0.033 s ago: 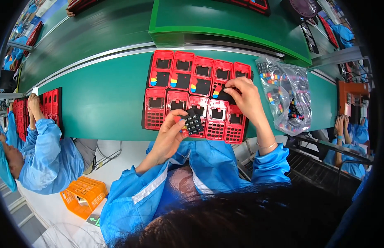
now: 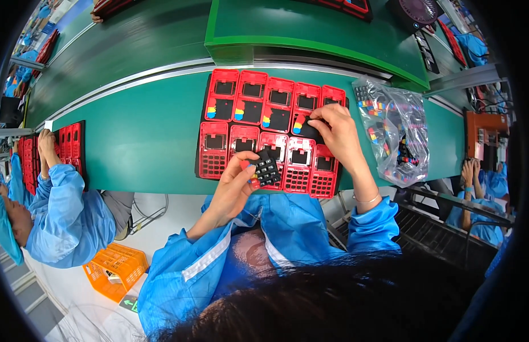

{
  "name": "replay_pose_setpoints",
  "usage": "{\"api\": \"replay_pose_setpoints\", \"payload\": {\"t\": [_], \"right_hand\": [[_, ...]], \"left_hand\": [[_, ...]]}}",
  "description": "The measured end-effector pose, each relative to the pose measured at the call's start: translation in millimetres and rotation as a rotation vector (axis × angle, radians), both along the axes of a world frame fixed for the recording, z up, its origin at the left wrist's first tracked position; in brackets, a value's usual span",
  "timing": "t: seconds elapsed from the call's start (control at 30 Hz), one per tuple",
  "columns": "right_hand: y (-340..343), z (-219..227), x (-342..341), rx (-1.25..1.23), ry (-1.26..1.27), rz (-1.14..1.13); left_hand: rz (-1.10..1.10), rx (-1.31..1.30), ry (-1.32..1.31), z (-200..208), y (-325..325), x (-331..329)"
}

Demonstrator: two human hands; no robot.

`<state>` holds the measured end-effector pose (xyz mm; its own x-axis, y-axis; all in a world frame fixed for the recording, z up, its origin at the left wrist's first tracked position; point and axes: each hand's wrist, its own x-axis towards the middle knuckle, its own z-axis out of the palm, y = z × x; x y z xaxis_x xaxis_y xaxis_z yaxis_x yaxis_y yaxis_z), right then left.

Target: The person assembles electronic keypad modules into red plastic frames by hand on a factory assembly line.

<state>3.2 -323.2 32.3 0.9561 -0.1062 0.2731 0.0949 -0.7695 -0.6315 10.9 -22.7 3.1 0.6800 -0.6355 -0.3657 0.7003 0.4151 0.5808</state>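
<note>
Red plastic device housings (image 2: 213, 149) lie in two rows on a dark tray, each with a window and a grid of key holes. My left hand (image 2: 231, 188) pinches black rubber keypads (image 2: 268, 171) over the near row; the exact number is unclear. At the fourth housing of the far row, my right hand (image 2: 339, 132) has thumb and forefinger closed on the edge of another keypad (image 2: 307, 129), lying over the key holes, its red, yellow and blue end at the left. Similar keypads (image 2: 251, 111) cover the three housings further left.
A clear plastic bag (image 2: 392, 134) of keypads lies right of the tray. Behind stands a green raised shelf (image 2: 310, 34). At the left, a co-worker (image 2: 65, 211) handles more red housings (image 2: 70, 142). An orange crate (image 2: 117, 268) sits on the floor.
The keypad under my right hand has come down over the key holes of the fourth far-row housing, covering them. My left hand stays in place.
</note>
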Motion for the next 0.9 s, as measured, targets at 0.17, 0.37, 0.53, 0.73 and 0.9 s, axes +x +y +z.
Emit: {"api": "replay_pose_setpoints", "payload": {"t": [0.17, 0.37, 0.53, 0.73, 0.9], "right_hand": [[-4.0, -13.0, 7.7, -0.290, -0.124, 0.039], [-0.2, -14.6, 0.9, -0.202, -0.237, -0.018], [12.5, -11.7, -4.6, -0.342, -0.156, 0.134], [10.5, -4.7, -2.5, -0.379, -0.178, 0.171], [8.3, -1.1, -2.9, -0.387, -0.172, 0.186]], "left_hand": [[-0.028, 0.023, 0.004, -0.5, -0.6, -1.6], [-0.028, 0.018, -0.007, -2.0, -2.2, -0.8], [-0.033, 0.015, -0.010, -1.8, -1.6, -0.4], [-0.044, 0.027, -0.012, 1.4, -2.3, -1.3], [-0.012, 0.019, -0.007, 2.2, -5.2, -3.5]]}}
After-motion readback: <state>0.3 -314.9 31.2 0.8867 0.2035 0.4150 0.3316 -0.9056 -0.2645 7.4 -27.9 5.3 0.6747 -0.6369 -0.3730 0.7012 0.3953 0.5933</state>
